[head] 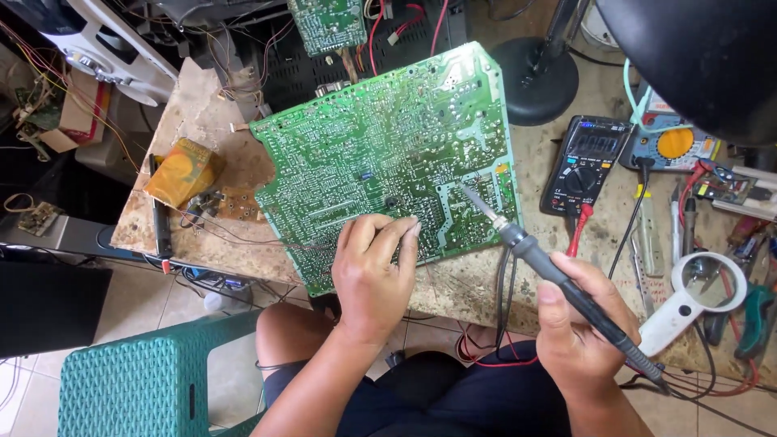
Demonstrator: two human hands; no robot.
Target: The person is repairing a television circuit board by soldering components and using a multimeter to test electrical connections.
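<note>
A large green circuit board lies solder side up on a worn wooden bench. My left hand rests on the board's near edge, with its fingertips pinched together on the surface; what they pinch is too small to tell. My right hand grips a black soldering iron like a pen. The iron's metal tip touches the board near its right side.
A black multimeter lies right of the board, with a second meter behind it. A white magnifier and hand tools sit at the right. A yellow wrapped part lies left. A black lamp base stands behind; a teal stool below.
</note>
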